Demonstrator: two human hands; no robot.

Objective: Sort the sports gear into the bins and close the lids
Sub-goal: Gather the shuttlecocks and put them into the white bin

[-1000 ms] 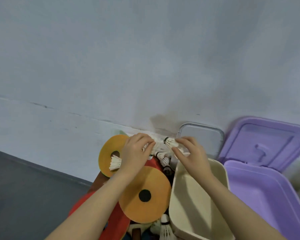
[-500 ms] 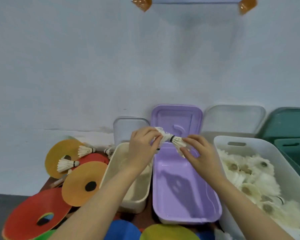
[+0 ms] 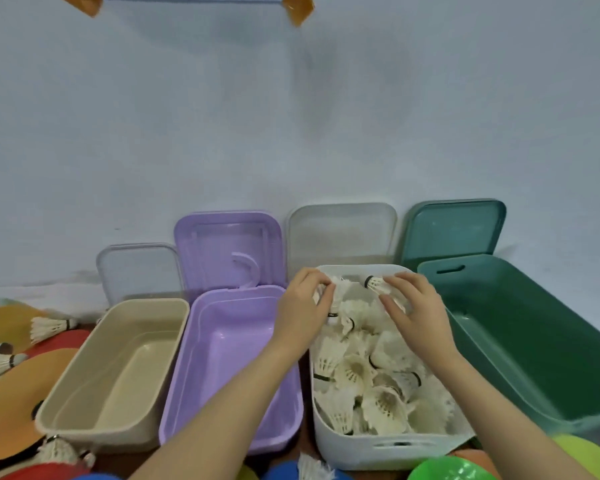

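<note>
Head camera looks down on four open plastic bins in a row against a pale wall. Farthest right is the biggest, a deep dark green plastic bin point(image 3: 520, 344), with its green lid point(image 3: 454, 230) propped upright behind it. Next to it on the left stands a white plastic bin point(image 3: 392, 448) heaped with white feather shuttlecocks point(image 3: 364, 379), its clear frosted lid point(image 3: 342, 233) leaning on the wall behind. Left of that is a lilac plastic bin point(image 3: 229, 362) with nothing visible inside, its lilac lid point(image 3: 227, 247) standing up at the back, and then a beige plastic bin point(image 3: 115, 372), also bare inside, with a small clear lid point(image 3: 139, 271) behind it. Flat orange and red disc markers point(image 3: 11, 407) lie on the surface to the left of the beige bin, with a few loose shuttlecocks on them; green, blue and yellow discs peek in along the bottom edge. Both hands hover over the far end of the white bin. The left hand point(image 3: 305, 313) has its fingers curled around a small bunch of shuttlecocks point(image 3: 338, 292), and the right hand point(image 3: 416, 310) pinches a single shuttlecock with a black-banded cork point(image 3: 376, 284) between thumb and fingertips, just above the heap.
</note>
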